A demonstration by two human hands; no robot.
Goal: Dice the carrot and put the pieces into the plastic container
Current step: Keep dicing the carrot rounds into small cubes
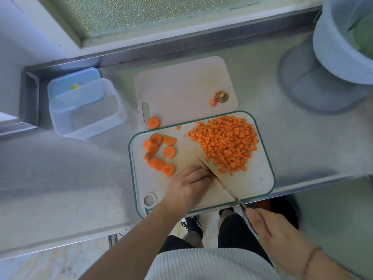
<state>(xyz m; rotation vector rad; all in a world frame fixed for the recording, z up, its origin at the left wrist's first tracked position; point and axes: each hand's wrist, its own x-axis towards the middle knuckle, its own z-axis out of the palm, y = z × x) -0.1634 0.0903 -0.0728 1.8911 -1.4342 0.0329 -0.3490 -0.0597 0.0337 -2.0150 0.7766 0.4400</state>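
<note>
Right hand (pixel 276 235) grips knife (pixel 220 181); left hand's (pixel 188 187) curled grip hides its carrot.

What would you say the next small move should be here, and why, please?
Probably bring the knife down through whatever the left hand is steadying, hidden under its fingers. The right hand grips the handle and the blade lies beside the left fingers. Several carrot slices remain uncut beside the diced pile, and the plastic container holds nothing yet.
</note>
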